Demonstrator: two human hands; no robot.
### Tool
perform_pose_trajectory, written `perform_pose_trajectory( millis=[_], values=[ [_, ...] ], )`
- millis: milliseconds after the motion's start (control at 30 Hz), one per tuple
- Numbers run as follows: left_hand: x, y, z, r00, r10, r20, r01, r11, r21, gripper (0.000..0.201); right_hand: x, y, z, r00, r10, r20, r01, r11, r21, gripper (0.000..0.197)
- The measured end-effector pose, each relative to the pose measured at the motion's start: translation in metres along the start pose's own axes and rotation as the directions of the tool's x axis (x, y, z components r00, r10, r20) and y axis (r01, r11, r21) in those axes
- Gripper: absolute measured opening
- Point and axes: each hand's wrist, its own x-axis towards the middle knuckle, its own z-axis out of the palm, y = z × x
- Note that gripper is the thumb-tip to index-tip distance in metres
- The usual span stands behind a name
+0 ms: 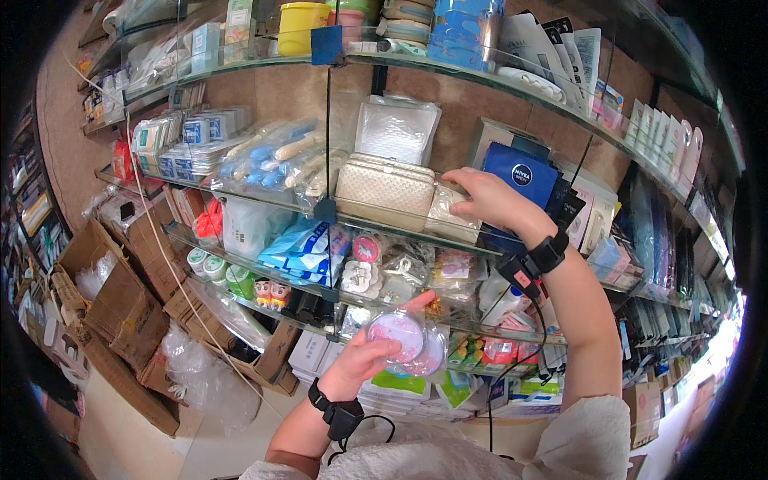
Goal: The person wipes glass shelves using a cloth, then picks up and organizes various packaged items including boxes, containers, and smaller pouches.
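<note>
My left hand (pixel 360 370) is closed on round lilac discs in clear plastic (pixel 397 334), its thumb lying across the front one. They are held in front of the lower glass shelf; whether they are compact mirrors I cannot tell. Up on the middle shelf, my right hand (pixel 500 200) grips a plastic-wrapped cream pouch (pixel 450 214), thumb at its front and fingers over its top. Directly to the left of that pouch stands a row of quilted cream purses (pixel 384 190). A dark blue box (pixel 522 178) stands behind my right hand.
Glass shelves (pixel 456 238) with thin edges run above and below my right hand. Bagged brushes (pixel 280 156) lie left of the purses. Packaged trinkets (pixel 384 268) fill the shelf below. Open cardboard boxes (pixel 112 312) stand at the left. A black cable (pixel 544 336) hangs from my right wrist.
</note>
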Motion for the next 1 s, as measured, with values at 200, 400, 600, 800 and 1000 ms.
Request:
perform_pose_trajectory(
  millis=[200, 400, 600, 800, 1000],
  values=[
    [0.011, -0.006, 0.002, 0.999, 0.031, -0.029, -0.035, 0.989, -0.141, 0.063, -0.016, -0.001, 0.010, 0.961, -0.132, -0.244, 0.117, 0.990, -0.077, 0.037],
    [0.006, -0.008, -0.013, 0.995, 0.063, -0.077, -0.078, 0.975, -0.207, 0.060, -0.062, -0.036, -0.020, 0.852, 0.207, -0.480, -0.418, 0.822, -0.387, 0.035],
    [0.006, -0.007, -0.012, 0.997, 0.049, -0.065, -0.063, 0.970, -0.236, 0.059, -0.074, -0.005, -0.006, 0.907, 0.209, -0.366, -0.421, 0.475, -0.773, 0.072],
    [0.008, -0.008, -0.004, 0.998, 0.045, -0.032, -0.052, 0.973, -0.227, 0.058, -0.075, 0.019, -0.007, 0.945, 0.142, -0.295, -0.324, 0.533, -0.782, 0.051],
    [0.014, -0.005, -0.001, 0.980, 0.066, -0.190, -0.098, 0.981, -0.167, 0.061, -0.068, -0.050, -0.003, 0.948, 0.081, -0.309, -0.097, 0.995, -0.037, 0.027]
  ],
)
